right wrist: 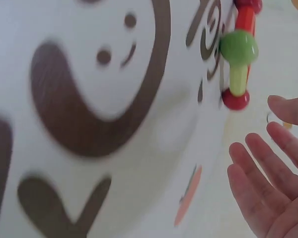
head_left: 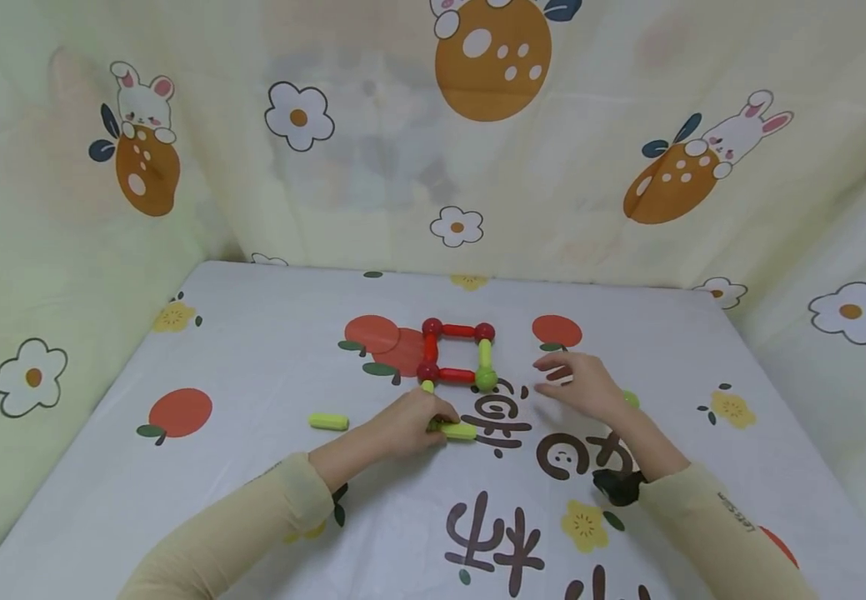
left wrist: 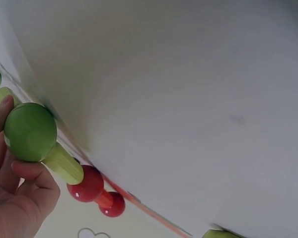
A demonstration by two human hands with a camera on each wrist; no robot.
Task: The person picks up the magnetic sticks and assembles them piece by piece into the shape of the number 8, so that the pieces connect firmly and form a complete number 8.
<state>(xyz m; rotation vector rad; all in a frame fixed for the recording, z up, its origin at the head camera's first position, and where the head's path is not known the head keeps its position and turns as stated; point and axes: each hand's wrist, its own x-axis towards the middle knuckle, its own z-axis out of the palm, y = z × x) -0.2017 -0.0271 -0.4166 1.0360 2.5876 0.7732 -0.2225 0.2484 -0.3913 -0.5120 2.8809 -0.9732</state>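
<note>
- Fingers of the left hand (head_left: 410,421) pinch a green ball (left wrist: 30,132) and yellow stick (head_left: 458,431), held low on the bench (head_left: 252,467) beside the square frame (head_left: 457,352).
- Right hand (head_left: 583,385) hovers with fingers spread, holding nothing, just right of the frame.

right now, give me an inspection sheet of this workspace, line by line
surface: table under a white cloth printed with oranges, flowers and brown characters.
job's things: square frame of red balls, red sticks and one green stick, lying flat; green ball joined to a green stick, gripped in the fingers.
clutter: loose green stick lying apart to the left; small green ball half hidden behind the right wrist.
grippers: left hand grips the green ball and stick below the frame; right hand hovers with fingers spread, holding nothing.
cables: nothing seen.
surroundings: cloth walls printed with rabbits and flowers on three sides.
</note>
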